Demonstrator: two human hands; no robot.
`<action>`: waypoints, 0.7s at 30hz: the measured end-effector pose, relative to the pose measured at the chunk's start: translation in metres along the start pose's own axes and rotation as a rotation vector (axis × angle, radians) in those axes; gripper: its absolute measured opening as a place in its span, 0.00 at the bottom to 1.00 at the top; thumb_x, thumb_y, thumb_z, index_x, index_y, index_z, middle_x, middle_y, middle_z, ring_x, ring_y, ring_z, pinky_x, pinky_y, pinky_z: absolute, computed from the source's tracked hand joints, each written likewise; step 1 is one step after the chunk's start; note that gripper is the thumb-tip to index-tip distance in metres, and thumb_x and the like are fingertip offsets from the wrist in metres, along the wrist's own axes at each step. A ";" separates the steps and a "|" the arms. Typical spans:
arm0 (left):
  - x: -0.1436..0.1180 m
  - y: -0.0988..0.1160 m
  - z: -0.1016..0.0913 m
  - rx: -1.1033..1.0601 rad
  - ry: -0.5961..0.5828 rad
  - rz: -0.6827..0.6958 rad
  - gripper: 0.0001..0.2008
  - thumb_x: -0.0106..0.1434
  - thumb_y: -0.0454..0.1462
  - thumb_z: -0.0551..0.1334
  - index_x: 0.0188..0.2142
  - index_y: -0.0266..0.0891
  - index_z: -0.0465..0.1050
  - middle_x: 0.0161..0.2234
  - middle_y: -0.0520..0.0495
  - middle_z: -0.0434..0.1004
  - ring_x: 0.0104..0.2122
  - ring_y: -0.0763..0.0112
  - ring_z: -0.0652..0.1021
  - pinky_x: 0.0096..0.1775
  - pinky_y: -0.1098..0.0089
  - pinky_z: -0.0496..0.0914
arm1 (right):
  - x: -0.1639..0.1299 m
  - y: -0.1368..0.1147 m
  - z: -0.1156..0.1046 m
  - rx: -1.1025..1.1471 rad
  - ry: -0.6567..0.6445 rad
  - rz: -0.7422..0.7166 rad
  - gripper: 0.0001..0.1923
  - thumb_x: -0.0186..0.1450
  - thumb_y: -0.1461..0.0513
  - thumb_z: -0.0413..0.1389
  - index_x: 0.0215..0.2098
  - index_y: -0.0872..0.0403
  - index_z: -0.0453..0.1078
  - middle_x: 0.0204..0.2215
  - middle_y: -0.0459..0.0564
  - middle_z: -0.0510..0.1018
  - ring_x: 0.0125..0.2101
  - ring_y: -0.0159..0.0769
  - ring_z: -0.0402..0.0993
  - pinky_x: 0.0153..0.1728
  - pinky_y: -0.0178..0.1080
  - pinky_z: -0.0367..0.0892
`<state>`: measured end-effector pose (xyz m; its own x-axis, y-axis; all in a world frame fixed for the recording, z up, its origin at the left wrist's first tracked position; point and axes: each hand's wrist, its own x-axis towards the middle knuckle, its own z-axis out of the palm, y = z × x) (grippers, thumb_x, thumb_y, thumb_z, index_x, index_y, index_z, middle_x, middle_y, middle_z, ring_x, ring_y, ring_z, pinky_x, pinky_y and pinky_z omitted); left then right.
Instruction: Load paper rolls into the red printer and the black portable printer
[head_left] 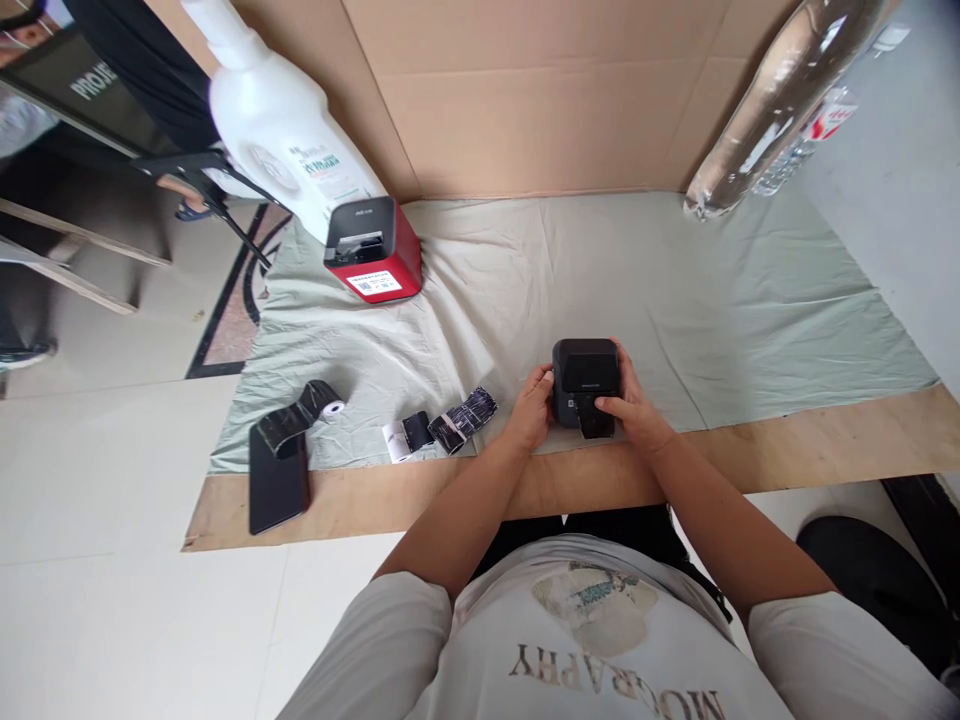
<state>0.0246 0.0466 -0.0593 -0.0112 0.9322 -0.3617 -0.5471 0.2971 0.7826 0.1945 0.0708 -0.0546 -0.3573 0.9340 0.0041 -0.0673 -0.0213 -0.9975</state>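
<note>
— At the far left of the green cloth (465, 290), what lies there?

— Near the left edge, a dark phone (277, 480) rests flat on the wooden board (825, 440), and a black paper roll (311, 408) partly unwound leans over its far end. Far behind them stands a red label printer (373, 250) with a white jug (281, 130) just beside it. Further right, near the cloth's front edge, two loose black printed strips (442, 428) lie curled, touching each other.

— And the hands?

— Both are on a small black printer (586, 385) set near the front edge of the cloth, right of centre. A dark strip (596, 420) hangs out of its near side, so I judge that paper is loaded and some has fed out; it is not torn off yet.

— How do the hands sit?

— Left hand (531, 408) is cupped against the printer's left side, fingers curled loosely around it, steadying it. Right hand (634, 405) wraps the right side, its thumb pressed across onto the strip at the front. Both forearms reach forward from the body, elbows bent and spread.

— Anything at the right?

— A clear plastic bottle (780, 100) leans at the far right corner.
</note>
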 end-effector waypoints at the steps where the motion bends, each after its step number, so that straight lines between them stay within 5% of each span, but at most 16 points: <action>1: 0.000 0.001 0.000 -0.011 0.003 -0.005 0.23 0.57 0.52 0.67 0.45 0.41 0.70 0.30 0.52 0.73 0.28 0.72 0.74 0.28 0.72 0.67 | 0.002 -0.001 -0.002 0.019 0.000 0.003 0.49 0.56 0.47 0.64 0.70 0.42 0.47 0.66 0.50 0.62 0.65 0.50 0.59 0.65 0.57 0.56; 5: 0.001 0.002 -0.001 -0.038 -0.001 -0.012 0.22 0.58 0.52 0.67 0.45 0.40 0.70 0.32 0.51 0.74 0.30 0.69 0.76 0.30 0.71 0.68 | 0.009 -0.011 -0.007 -0.022 0.028 0.026 0.41 0.55 0.48 0.66 0.63 0.45 0.59 0.59 0.52 0.70 0.59 0.49 0.66 0.60 0.54 0.63; 9: 0.001 -0.004 -0.003 0.046 -0.038 -0.001 0.23 0.59 0.53 0.66 0.46 0.42 0.70 0.31 0.52 0.75 0.31 0.69 0.76 0.31 0.70 0.70 | 0.018 -0.017 -0.011 -0.115 0.189 0.007 0.25 0.61 0.41 0.57 0.47 0.48 0.68 0.45 0.51 0.76 0.48 0.43 0.72 0.51 0.48 0.67; 14: -0.005 -0.011 -0.001 0.330 0.038 0.147 0.19 0.65 0.52 0.58 0.47 0.43 0.72 0.44 0.46 0.78 0.47 0.62 0.76 0.50 0.61 0.70 | 0.035 -0.012 -0.017 -0.354 0.325 0.086 0.28 0.63 0.35 0.49 0.27 0.50 0.59 0.22 0.43 0.62 0.26 0.34 0.61 0.28 0.38 0.58; 17: -0.015 -0.008 0.002 0.575 0.170 0.271 0.17 0.69 0.49 0.54 0.49 0.43 0.72 0.52 0.42 0.76 0.55 0.58 0.72 0.59 0.56 0.63 | 0.044 -0.009 -0.016 -0.489 0.314 0.071 0.32 0.62 0.32 0.44 0.23 0.50 0.52 0.20 0.42 0.56 0.23 0.32 0.54 0.26 0.38 0.52; 21: -0.024 0.003 0.000 0.806 0.239 0.331 0.14 0.69 0.42 0.54 0.48 0.41 0.72 0.50 0.40 0.75 0.52 0.56 0.73 0.59 0.54 0.63 | 0.050 -0.004 -0.009 -0.662 0.308 0.047 0.34 0.62 0.31 0.38 0.21 0.50 0.51 0.19 0.43 0.57 0.24 0.33 0.55 0.27 0.38 0.51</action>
<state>0.0234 0.0252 -0.0485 -0.2867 0.9547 -0.0799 0.2667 0.1596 0.9505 0.1852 0.1208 -0.0506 -0.0610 0.9974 0.0376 0.5537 0.0651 -0.8302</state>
